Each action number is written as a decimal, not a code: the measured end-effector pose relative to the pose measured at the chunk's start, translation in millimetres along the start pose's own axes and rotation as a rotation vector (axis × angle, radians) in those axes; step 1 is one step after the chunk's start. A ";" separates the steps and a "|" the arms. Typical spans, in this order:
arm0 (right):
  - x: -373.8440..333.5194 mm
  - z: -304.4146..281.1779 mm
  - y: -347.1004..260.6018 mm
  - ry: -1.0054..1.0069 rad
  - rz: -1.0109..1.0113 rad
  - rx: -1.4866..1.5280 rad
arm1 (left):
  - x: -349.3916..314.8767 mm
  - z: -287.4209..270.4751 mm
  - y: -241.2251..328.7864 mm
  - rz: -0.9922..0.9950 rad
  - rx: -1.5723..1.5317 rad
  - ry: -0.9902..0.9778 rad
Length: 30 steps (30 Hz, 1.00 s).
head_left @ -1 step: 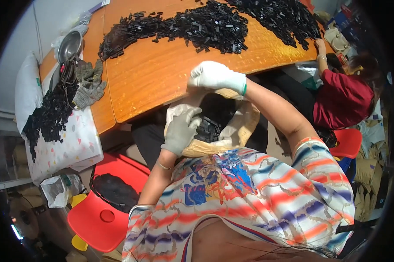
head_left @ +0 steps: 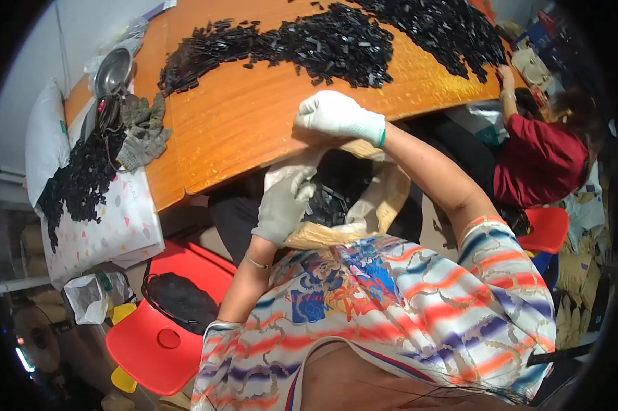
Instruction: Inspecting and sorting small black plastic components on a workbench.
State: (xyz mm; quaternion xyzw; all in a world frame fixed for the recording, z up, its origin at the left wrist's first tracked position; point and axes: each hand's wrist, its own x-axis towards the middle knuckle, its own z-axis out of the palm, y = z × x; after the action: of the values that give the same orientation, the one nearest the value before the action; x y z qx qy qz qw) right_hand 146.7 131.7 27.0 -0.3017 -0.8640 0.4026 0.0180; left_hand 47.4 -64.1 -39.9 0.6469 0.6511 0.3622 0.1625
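Note:
A pale cloth sack (head_left: 383, 198) with a rolled rim sits in front of my body, its mouth facing up, and dark pieces (head_left: 331, 205) lie inside it. My left hand (head_left: 283, 207), in a whitish-grey glove, is at the left side of the mouth with bent fingers; what they grip is hidden. Just beyond the far rim, over the table's near edge, my right hand (head_left: 339, 118) is closed in a white glove with green cuff trim. Anything inside that fist is out of sight. Small black flat pieces (head_left: 329, 44) are heaped on the orange-brown table (head_left: 237, 130) ahead.
Another heap of black pieces (head_left: 439, 34) is at the far right, near a person in a red shirt (head_left: 538, 161). Leftward are grey work gloves (head_left: 143, 133), a metal bowl (head_left: 114, 72) and more dark pieces (head_left: 83, 181). A red chair (head_left: 151, 349) holds a black bag (head_left: 179, 301).
The whole view has shifted slightly, the table appearing a little lower and to the right. My left fingers have moved a little at the sack's mouth; my right fist stays nearly in place.

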 end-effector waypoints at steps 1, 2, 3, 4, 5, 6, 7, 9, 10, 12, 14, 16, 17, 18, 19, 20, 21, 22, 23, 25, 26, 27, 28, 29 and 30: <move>18.5 3.3 12.0 0.165 -0.116 -0.066 | 7.2 -6.9 -1.3 -0.136 -0.039 0.016; 32.8 3.0 14.3 0.330 -0.236 -0.128 | 17.8 -24.3 0.8 -0.251 -0.061 0.025; 46.1 0.4 17.9 0.385 -0.213 -0.241 | 27.4 -30.1 -13.9 -0.230 -0.084 0.195; 62.8 3.3 26.7 0.484 -0.234 -0.332 | 43.5 -43.6 -28.8 -0.274 -0.100 0.265; 80.4 7.1 37.8 0.582 -0.252 -0.422 | 59.6 -56.1 -47.6 -0.245 -0.010 0.390; 93.4 6.7 41.0 0.560 -0.262 -0.453 | 75.8 -70.7 -67.0 -0.216 0.079 0.514; 106.5 4.0 41.3 0.558 -0.271 -0.453 | 95.9 -86.0 -84.8 -0.233 0.151 0.585; 129.7 3.3 37.8 0.553 -0.222 -0.487 | 131.2 -118.4 -126.1 -0.267 0.319 0.680; 139.2 4.2 39.7 0.569 -0.223 -0.528 | 149.7 -128.8 -152.3 -0.280 0.407 0.702; 153.2 4.3 32.8 0.557 -0.253 -0.573 | 178.9 -154.9 -210.6 -0.339 0.652 0.690; 160.1 2.3 33.0 0.551 -0.266 -0.641 | 206.4 -169.4 -235.8 -0.406 0.761 0.580; 162.9 -2.1 38.8 0.533 -0.249 -0.641 | 234.4 -175.1 -242.7 -0.585 0.722 0.449; 162.7 -4.8 42.7 0.518 -0.245 -0.637 | 247.8 -176.9 -239.3 -0.663 0.691 0.375; 162.4 -6.3 45.6 0.516 -0.227 -0.639 | 258.2 -177.5 -235.5 -0.719 0.631 0.338; 162.5 -4.9 38.6 0.517 -0.264 -0.608 | 260.6 -188.0 -243.4 -0.738 0.513 0.293; 161.5 -3.4 34.2 0.518 -0.297 -0.576 | 263.5 -195.8 -247.7 -0.754 0.394 0.246; 159.8 -1.4 29.1 0.523 -0.349 -0.562 | 263.0 -197.2 -251.1 -0.756 0.439 0.226; 157.3 -0.6 29.4 0.519 -0.343 -0.560 | 263.0 -189.0 -247.7 -0.744 0.479 0.235; 153.5 -1.3 33.2 0.501 -0.348 -0.577 | 265.2 -174.5 -234.7 -0.721 0.516 0.238; 143.9 -0.5 33.6 0.487 -0.355 -0.592 | 253.6 -153.8 -213.0 -0.646 0.586 0.250; 140.1 1.2 31.8 0.496 -0.350 -0.591 | 247.2 -147.0 -205.7 -0.606 0.615 0.256; 135.6 3.0 30.2 0.507 -0.345 -0.589 | 241.1 -138.5 -197.3 -0.587 0.586 0.270; 130.0 6.5 23.0 0.506 -0.351 -0.582 | 232.5 -132.7 -189.7 -0.565 0.575 0.295; 122.5 9.4 16.1 0.481 -0.319 -0.559 | 224.8 -123.8 -184.6 -0.541 0.562 0.316; 116.8 12.7 11.4 0.456 -0.287 -0.536 | 217.2 -115.7 -179.4 -0.514 0.561 0.356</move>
State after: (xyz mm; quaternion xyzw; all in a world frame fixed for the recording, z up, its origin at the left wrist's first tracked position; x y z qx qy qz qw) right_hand 53.6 191.3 -14.4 -0.2536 -0.9459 0.0781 0.1866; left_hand -185.3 132.1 -27.2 0.4096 0.8827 0.2246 -0.0501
